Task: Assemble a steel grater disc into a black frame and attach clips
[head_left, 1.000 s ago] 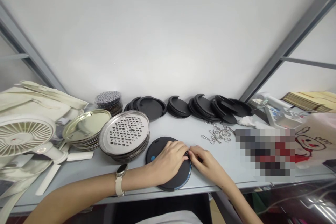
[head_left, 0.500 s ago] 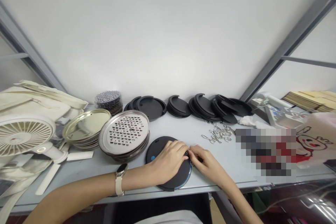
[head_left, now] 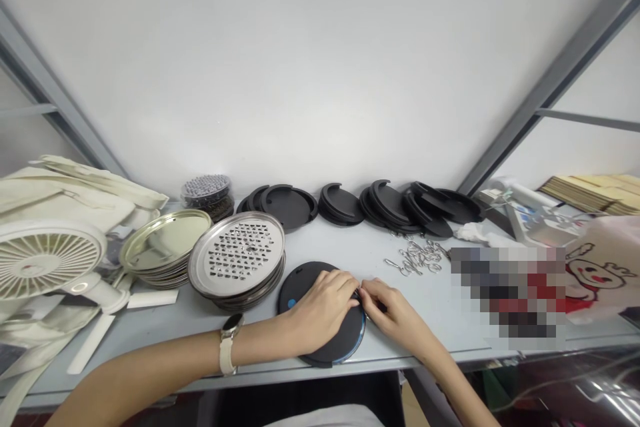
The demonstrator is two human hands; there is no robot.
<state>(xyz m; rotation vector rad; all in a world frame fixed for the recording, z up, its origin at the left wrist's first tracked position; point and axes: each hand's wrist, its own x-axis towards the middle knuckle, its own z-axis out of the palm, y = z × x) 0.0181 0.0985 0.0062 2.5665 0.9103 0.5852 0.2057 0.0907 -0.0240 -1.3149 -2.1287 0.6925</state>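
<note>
A flat black round disc (head_left: 305,283) with a blue dot and a bluish lower-right rim lies near the table's front edge. My left hand (head_left: 327,307) rests across it, palm down, its fingers curled at the disc's right edge. At that same edge my right hand (head_left: 390,310) is closed in a pinch, thumb and forefinger meeting the left fingertips. Whatever small part the pinch holds is hidden by the fingers. Beyond the right hand lies a loose heap of small metal clips (head_left: 420,257).
Left of the disc stands a stack of perforated metal grater discs (head_left: 245,253), beside gold-coloured metal discs (head_left: 167,240) and a white fan (head_left: 45,260). Black round trays (head_left: 343,203) line the wall. A printed bag (head_left: 600,273) and cardboard stack (head_left: 595,192) are at right.
Both hands stay at the disc's right edge with almost the same grip. The view has shifted very slightly.
</note>
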